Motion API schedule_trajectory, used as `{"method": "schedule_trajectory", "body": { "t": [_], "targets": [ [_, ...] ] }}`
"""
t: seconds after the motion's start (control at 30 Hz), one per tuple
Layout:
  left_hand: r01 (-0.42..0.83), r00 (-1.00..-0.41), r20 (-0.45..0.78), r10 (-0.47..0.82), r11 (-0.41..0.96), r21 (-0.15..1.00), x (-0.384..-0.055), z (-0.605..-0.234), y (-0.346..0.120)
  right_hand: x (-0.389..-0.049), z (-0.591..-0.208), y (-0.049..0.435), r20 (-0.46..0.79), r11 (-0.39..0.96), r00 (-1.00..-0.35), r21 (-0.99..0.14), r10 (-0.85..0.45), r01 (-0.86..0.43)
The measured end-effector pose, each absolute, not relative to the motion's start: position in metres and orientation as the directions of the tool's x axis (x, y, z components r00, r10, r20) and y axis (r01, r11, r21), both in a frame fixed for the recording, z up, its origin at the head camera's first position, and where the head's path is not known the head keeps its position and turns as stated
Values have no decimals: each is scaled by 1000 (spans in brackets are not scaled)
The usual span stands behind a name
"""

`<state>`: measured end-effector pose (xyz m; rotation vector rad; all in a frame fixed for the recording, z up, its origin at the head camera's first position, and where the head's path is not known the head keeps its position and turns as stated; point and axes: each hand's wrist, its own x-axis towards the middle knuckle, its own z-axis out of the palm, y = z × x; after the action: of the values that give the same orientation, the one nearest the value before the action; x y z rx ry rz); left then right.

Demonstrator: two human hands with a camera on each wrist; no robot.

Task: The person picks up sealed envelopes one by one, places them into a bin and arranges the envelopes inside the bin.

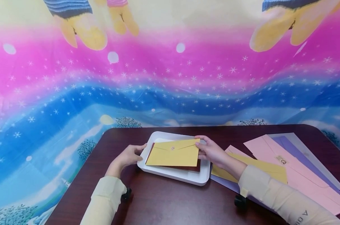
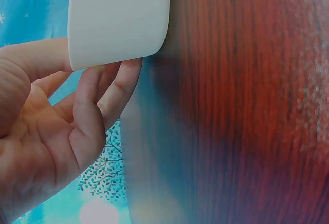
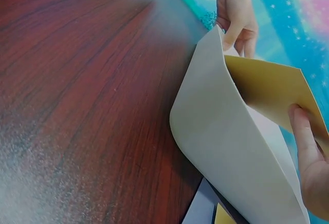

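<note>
The right hand pinches the yellow envelope at its 3 o'clock end, thumb on top and fingers below. The left hand grips the 9 o'clock end of the white tray, finger and thumb around its wall. The envelope is over the tray's inside, with a dark red envelope showing beneath it at 5 o'clock. The right wrist view shows the pinched end raised; I cannot tell whether the other end rests on the dark red one.

The likeliest trouble is a crooked landing: being held by one end only, the yellow envelope could swing and ride up on the rim near 2 o'clock. Fingers tucked beneath might also drag the dark red one askew when they slip out. A pull from the left hand could skid the tray on the table. At 4 o'clock, the right sleeve passes over a gold envelope, so a careless brush could shift that pile.

The yellow envelope lies flap side up, the flap's tip and small sticker pointing towards 6 o'clock; its long axis runs roughly 9 to 3. The tray's slants slightly, nearer 9:30 to 3:30. Farther out, a long pink envelope points from about 10 to 4
</note>
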<state>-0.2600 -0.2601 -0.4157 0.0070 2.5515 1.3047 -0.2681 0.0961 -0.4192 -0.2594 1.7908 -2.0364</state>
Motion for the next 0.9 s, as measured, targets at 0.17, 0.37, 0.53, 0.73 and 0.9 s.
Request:
{"method": "schedule_trajectory", "body": {
  "t": [0.17, 0.37, 0.53, 0.73, 0.9],
  "targets": [
    [-117, -962, -240, 130, 599, 792, -260, -416, -260, -270, -418, 96, -152, -70, -894, -978, -421, 199],
    [-121, -961, -244, 134, 589, 799, -260, -416, -261, -272, -413, 99, -186, -14, -879, -977, -440, 214],
    [-128, -961, -247, 122, 598, 791, -260, -415, -260, -272, -408, 102, -186, 15, -875, -979, -448, 201],
    [-136, -962, -251, 111, 603, 786, -260, -416, -261, -271, -404, 110, -193, 41, -876, -980, -442, 195],
    [-137, -962, -250, 111, 596, 791, -260, -416, -261, -271, -400, 115, -198, 74, -875, -980, -442, 184]
  ]
}}
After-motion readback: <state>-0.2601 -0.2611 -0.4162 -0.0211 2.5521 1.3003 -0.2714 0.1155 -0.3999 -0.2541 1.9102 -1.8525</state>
